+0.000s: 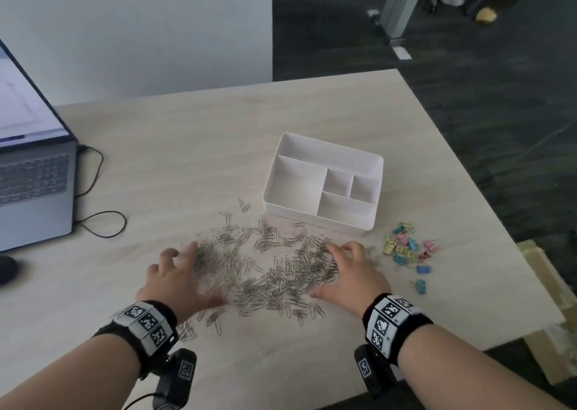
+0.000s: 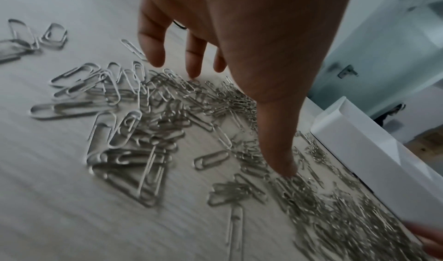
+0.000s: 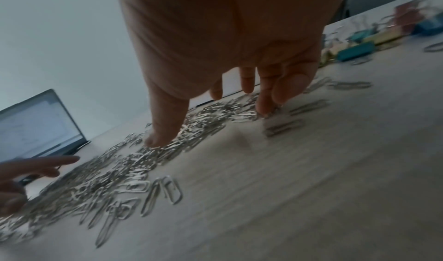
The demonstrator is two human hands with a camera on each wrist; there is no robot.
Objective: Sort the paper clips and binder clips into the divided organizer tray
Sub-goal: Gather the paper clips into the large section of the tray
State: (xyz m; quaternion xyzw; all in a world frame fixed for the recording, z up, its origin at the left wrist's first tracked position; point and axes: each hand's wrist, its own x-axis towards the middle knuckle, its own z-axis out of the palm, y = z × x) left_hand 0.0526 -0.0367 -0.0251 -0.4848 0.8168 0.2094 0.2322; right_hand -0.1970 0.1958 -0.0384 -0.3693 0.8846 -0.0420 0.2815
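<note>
A wide scatter of silver paper clips (image 1: 265, 266) covers the table in front of me. My left hand (image 1: 178, 277) rests spread on the pile's left side, fingers extended and touching clips (image 2: 167, 113). At the pile's right side lies my right hand (image 1: 346, 272), fingers spread, thumb and fingertips pressing on clips (image 3: 191, 132). Neither hand holds anything. The white divided organizer tray (image 1: 315, 219) stands behind the pile with nothing in its compartments. Coloured binder clips (image 1: 407, 249) lie in a small group to the right of my right hand.
An open laptop (image 1: 34, 172) with a black cable (image 1: 100, 222) sits at the table's left. A dark round object (image 1: 6, 269) lies at the left edge. The table's right edge (image 1: 499, 222) drops to dark floor, with cardboard (image 1: 549, 284) below.
</note>
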